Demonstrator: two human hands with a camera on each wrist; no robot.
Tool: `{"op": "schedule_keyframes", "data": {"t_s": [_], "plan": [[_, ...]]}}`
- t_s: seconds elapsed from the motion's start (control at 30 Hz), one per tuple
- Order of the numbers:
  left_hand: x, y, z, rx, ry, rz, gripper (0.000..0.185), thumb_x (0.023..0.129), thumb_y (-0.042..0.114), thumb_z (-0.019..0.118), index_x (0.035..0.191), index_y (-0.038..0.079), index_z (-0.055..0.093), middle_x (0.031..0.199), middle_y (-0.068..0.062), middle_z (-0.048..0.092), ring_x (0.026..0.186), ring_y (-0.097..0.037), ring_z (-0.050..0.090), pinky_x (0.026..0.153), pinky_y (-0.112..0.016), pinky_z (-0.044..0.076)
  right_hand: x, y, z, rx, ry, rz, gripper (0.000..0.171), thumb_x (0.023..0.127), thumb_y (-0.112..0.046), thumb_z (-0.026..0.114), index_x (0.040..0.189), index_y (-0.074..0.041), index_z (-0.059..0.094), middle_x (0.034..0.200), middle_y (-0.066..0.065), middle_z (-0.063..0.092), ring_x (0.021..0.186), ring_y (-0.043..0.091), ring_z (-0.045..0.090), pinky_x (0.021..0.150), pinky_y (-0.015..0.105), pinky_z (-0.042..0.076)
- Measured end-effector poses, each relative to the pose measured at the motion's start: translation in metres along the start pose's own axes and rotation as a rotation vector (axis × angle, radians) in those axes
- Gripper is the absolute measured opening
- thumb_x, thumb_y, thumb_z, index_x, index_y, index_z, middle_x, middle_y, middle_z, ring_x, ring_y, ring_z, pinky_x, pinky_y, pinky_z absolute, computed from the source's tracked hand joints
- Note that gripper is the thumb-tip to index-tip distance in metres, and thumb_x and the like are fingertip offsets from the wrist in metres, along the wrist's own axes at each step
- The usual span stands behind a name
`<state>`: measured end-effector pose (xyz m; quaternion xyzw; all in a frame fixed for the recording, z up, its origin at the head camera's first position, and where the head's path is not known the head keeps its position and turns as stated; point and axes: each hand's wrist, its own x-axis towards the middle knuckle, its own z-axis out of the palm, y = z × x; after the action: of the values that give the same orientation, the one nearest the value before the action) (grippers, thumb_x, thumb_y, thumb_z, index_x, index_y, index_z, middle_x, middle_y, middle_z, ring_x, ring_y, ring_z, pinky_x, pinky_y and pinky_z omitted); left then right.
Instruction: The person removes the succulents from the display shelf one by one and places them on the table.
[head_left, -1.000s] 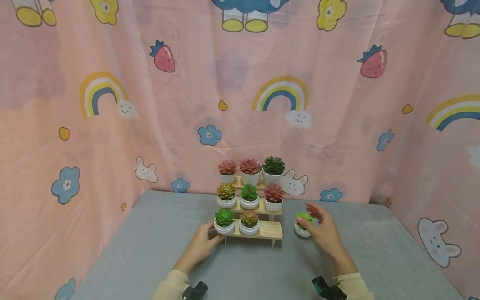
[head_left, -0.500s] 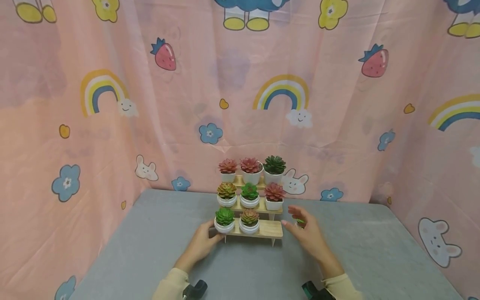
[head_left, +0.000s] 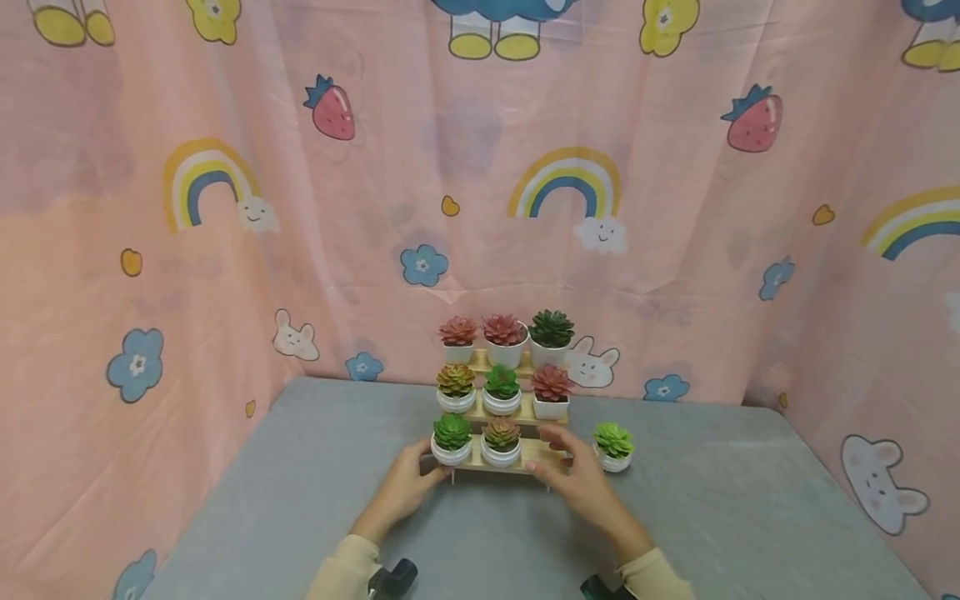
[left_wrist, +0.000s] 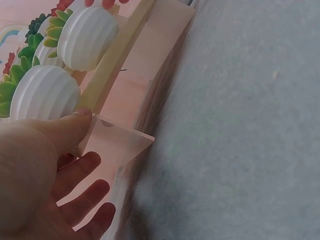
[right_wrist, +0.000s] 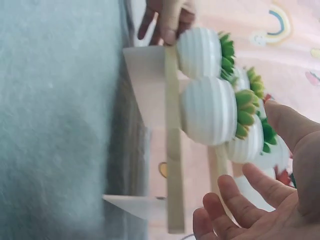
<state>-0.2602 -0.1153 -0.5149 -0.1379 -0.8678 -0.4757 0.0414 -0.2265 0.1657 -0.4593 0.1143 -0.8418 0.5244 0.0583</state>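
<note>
Left hand [head_left: 401, 487] grips the stand [head_left: 501, 457] end; right hand [head_left: 577, 483] spread, at the other. Light, top-heavy: lift level by both ends.

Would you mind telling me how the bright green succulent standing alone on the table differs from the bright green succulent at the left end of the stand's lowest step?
The lone bright green succulent in a white pot stands on the grey table, right of the wooden stepped stand; no hand touches it. The bright green succulent on the lowest step stands on wood, with the left hand against that end. The lone one looks paler green. Both have white ribbed pots.
</note>
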Motion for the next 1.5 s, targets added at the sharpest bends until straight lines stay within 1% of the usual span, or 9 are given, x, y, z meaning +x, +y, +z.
{"op": "schedule_keyframes", "data": {"t_s": [0.17, 0.43, 0.63, 0.73, 0.9, 1.07, 1.2, 1.33, 1.5], "plan": [[0.001, -0.001, 0.000, 0.006, 0.003, 0.000, 0.050, 0.091, 0.015, 0.074, 0.138, 0.004, 0.060, 0.138, -0.017, 0.064, 0.131, -0.039, 0.057, 0.110, -0.061, 0.043, 0.007, 0.005, 0.011, -0.014, -0.011, -0.017, 0.051, 0.090, -0.016, 0.077, 0.134, 0.001, 0.059, 0.132, 0.019, 0.064, 0.125, 0.034, 0.058, 0.106, 0.051, 0.047], [0.001, -0.003, 0.001, -0.002, -0.006, 0.000, 0.049, 0.092, 0.015, 0.074, 0.137, 0.004, 0.060, 0.137, -0.017, 0.064, 0.130, -0.038, 0.058, 0.108, -0.059, 0.046, 0.015, 0.002, 0.022, -0.020, -0.022, -0.023, 0.053, 0.085, -0.017, 0.081, 0.132, -0.001, 0.061, 0.126, 0.016, 0.066, 0.121, 0.030, 0.059, 0.101, 0.040, 0.048], [0.001, -0.002, 0.001, -0.008, -0.004, -0.009, 0.049, 0.091, 0.014, 0.075, 0.137, 0.005, 0.060, 0.137, -0.017, 0.064, 0.130, -0.038, 0.058, 0.108, -0.059, 0.046, 0.018, -0.002, 0.031, -0.034, -0.025, -0.006, 0.060, 0.083, -0.018, 0.084, 0.135, 0.000, 0.059, 0.129, 0.017, 0.066, 0.124, 0.033, 0.058, 0.110, 0.052, 0.044], [0.000, -0.001, 0.001, -0.006, -0.008, -0.019, 0.049, 0.092, 0.015, 0.074, 0.138, 0.005, 0.060, 0.138, -0.017, 0.064, 0.131, -0.039, 0.057, 0.109, -0.060, 0.045, 0.018, -0.002, 0.034, -0.055, -0.011, 0.000, 0.063, 0.082, -0.018, 0.084, 0.135, 0.002, 0.058, 0.131, 0.020, 0.065, 0.127, 0.036, 0.059, 0.111, 0.056, 0.043], [0.000, -0.001, 0.001, -0.004, -0.016, -0.022, 0.050, 0.092, 0.017, 0.074, 0.139, 0.004, 0.059, 0.139, -0.018, 0.063, 0.132, -0.040, 0.056, 0.110, -0.061, 0.044, 0.021, -0.001, 0.038, -0.080, 0.000, 0.024, 0.067, 0.081, -0.019, 0.086, 0.137, 0.004, 0.056, 0.135, 0.023, 0.063, 0.131, 0.037, 0.057, 0.113, 0.055, 0.043], [0.000, 0.000, 0.002, -0.015, -0.007, -0.035, 0.051, 0.092, 0.017, 0.074, 0.140, 0.005, 0.059, 0.140, -0.017, 0.062, 0.133, -0.039, 0.056, 0.110, -0.061, 0.044, 0.025, -0.001, 0.041, -0.086, -0.004, 0.012, 0.068, 0.080, -0.018, 0.086, 0.136, 0.005, 0.056, 0.136, 0.025, 0.062, 0.133, 0.039, 0.055, 0.114, 0.056, 0.041], [0.000, 0.000, 0.002, -0.012, -0.005, -0.016, 0.051, 0.093, 0.017, 0.074, 0.140, 0.004, 0.058, 0.140, -0.018, 0.062, 0.132, -0.040, 0.056, 0.110, -0.060, 0.044, 0.027, 0.000, 0.041, -0.070, 0.005, 0.001, 0.066, 0.079, -0.016, 0.087, 0.134, 0.006, 0.057, 0.135, 0.025, 0.062, 0.132, 0.041, 0.055, 0.114, 0.057, 0.041], [0.001, -0.002, 0.002, -0.002, 0.005, 0.001, 0.051, 0.092, 0.017, 0.074, 0.139, 0.003, 0.059, 0.139, -0.019, 0.063, 0.131, -0.040, 0.057, 0.109, -0.061, 0.045, 0.027, 0.000, 0.042, -0.056, 0.012, 0.007, 0.065, 0.079, -0.017, 0.087, 0.134, 0.005, 0.058, 0.136, 0.024, 0.062, 0.133, 0.040, 0.055, 0.114, 0.056, 0.042], [0.002, -0.003, 0.001, -0.018, 0.000, -0.002, 0.051, 0.092, 0.016, 0.074, 0.139, 0.003, 0.059, 0.138, -0.019, 0.063, 0.130, -0.039, 0.058, 0.108, -0.060, 0.046, 0.026, 0.002, 0.042, -0.051, 0.030, 0.019, 0.063, 0.079, -0.018, 0.087, 0.133, 0.002, 0.061, 0.134, 0.021, 0.064, 0.131, 0.037, 0.058, 0.111, 0.054, 0.046]]}}
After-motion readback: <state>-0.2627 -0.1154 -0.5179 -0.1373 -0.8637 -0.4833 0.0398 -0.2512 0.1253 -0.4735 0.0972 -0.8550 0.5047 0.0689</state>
